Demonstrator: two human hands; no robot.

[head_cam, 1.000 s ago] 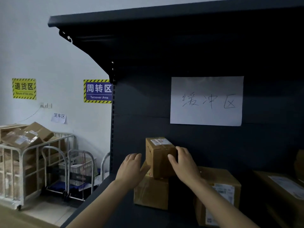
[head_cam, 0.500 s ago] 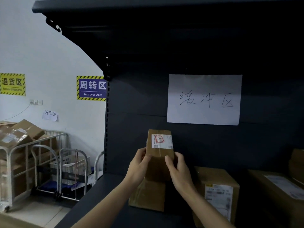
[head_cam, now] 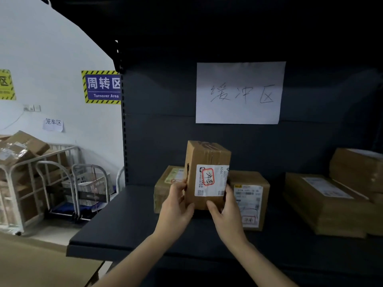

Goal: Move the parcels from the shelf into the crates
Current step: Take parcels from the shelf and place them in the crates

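Observation:
I hold a small brown cardboard parcel (head_cam: 207, 160) upright above the dark shelf (head_cam: 128, 220), its white label with a red stamp facing me. My left hand (head_cam: 176, 208) grips its lower left side and my right hand (head_cam: 226, 212) grips its lower right side. Behind it on the shelf sit a low brown parcel (head_cam: 165, 183) and a labelled parcel (head_cam: 250, 199). Further right lie a flat wide parcel (head_cam: 323, 206) and another parcel (head_cam: 356, 168) stacked on it. No crate shows clearly in this view.
A white paper sign (head_cam: 238, 92) hangs on the shelf's back panel. At the left, a white cage trolley (head_cam: 20, 183) is full of boxes, with hand trolleys (head_cam: 83, 191) beside it. A tan surface (head_cam: 31, 266) lies at the lower left.
Both hands have lifted the small parcel off the low box, tilted its label towards me and drawn it closer. The view has dropped and shifted right.

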